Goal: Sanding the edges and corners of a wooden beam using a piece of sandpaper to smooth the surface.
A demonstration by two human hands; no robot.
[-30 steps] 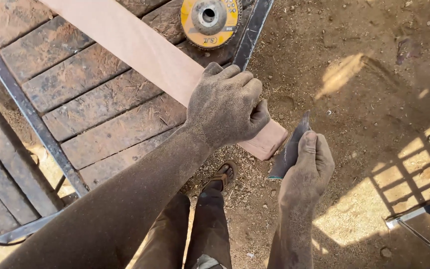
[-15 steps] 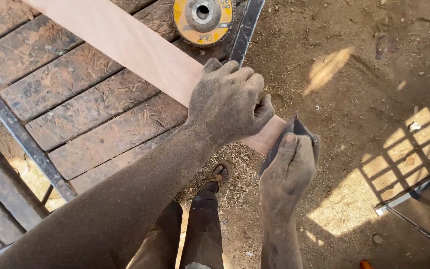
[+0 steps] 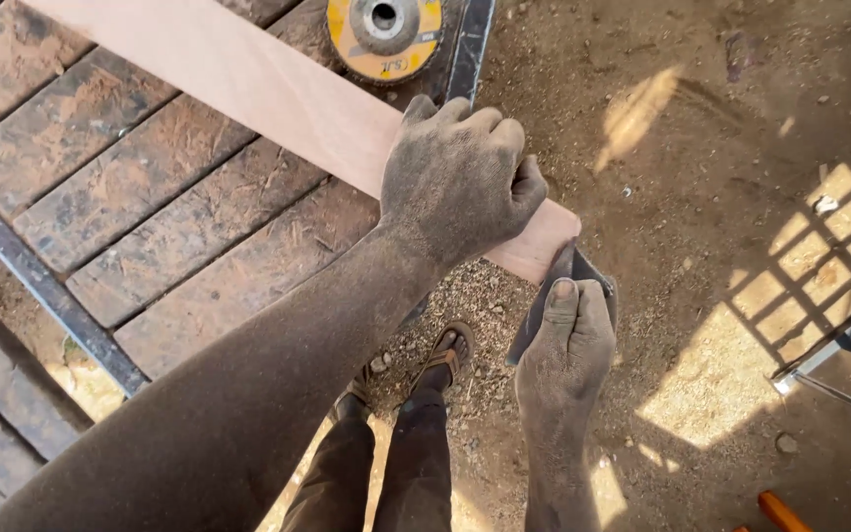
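A long pale wooden board (image 3: 248,89) lies slantwise across a workbench of dark planks (image 3: 130,227). My left hand (image 3: 460,177) grips the board near its overhanging end, fingers wrapped over the far edge. My right hand (image 3: 565,340) holds a folded dark sheet of sandpaper (image 3: 583,271) pressed against the board's end face. Both hands and forearms are coated in dust.
A yellow flap sanding disc (image 3: 386,34) rests on the bench's black metal frame (image 3: 470,49) behind the board. Below are my legs and sandalled foot (image 3: 445,355) on dirt strewn with sawdust. A metal frame (image 3: 829,345) stands at right, an orange handle (image 3: 780,512) at the bottom.
My right hand has moved up and left, bringing the sandpaper from beside the board's end into contact with it. My left hand has kept its grip.
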